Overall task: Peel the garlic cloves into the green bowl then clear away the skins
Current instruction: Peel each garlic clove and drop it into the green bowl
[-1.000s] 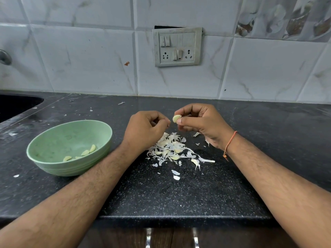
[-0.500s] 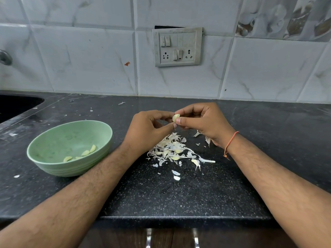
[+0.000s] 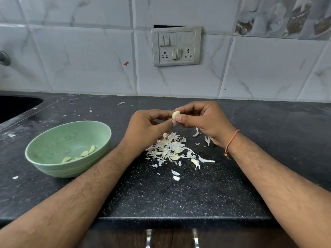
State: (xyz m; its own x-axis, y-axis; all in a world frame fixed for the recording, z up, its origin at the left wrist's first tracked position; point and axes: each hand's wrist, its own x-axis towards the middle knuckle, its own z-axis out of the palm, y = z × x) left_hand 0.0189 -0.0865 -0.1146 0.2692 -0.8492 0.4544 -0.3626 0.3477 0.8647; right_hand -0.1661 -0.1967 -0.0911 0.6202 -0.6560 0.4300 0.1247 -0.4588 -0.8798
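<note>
nearest me on the dark counter lies the heap of skins, dropped right under my hands so the mess stays in one place. to the left the green bowl holds a few peeled cloves, in easy reach. farther, my right hand pinches the garlic clove, and my left hand pinches at its lower end, i judge to strip skin.

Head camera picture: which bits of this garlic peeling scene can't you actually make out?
- Garlic clove, head view: its lower part is covered by fingertips of the right hand, so remaining skin cannot be judged.
- Left hand: seen from the back; its fingertip contact is hidden.
- Skin pile: unpeeled cloves too small to count.
- Green bowl: the near wall hides some of the floor.
- Sink: cut off by the left edge.
</note>
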